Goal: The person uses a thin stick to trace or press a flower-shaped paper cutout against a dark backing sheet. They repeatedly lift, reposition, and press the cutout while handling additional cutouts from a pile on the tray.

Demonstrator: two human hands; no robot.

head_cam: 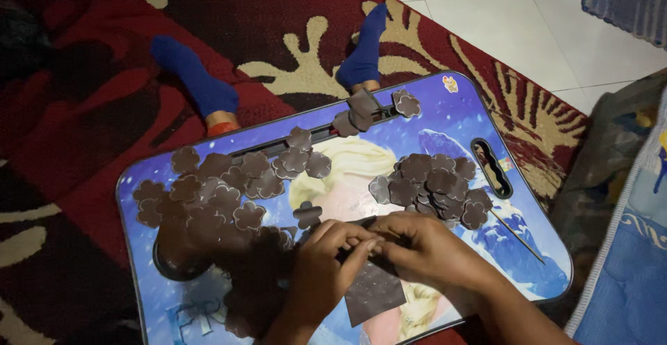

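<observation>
Left hand point(321, 260) and right hand point(422, 246) meet fingertip to fingertip, pinched together on a dark brown sheet point(374, 291) hanging just below them over the blue lap tray point(451, 116). Probably shaping a petal; small, steady pinches suit. Cut flower pieces point(431, 185) lie just beyond.

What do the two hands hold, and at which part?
Both hands, left and right, pinch the top edge of a dark brown sheet; the exact grip is hidden by the fingers.

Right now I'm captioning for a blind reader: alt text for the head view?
Left hand and right hand pinch a dark sheet together over a blue lap desk strewn with brown flower cutouts, on a red rug.
</observation>
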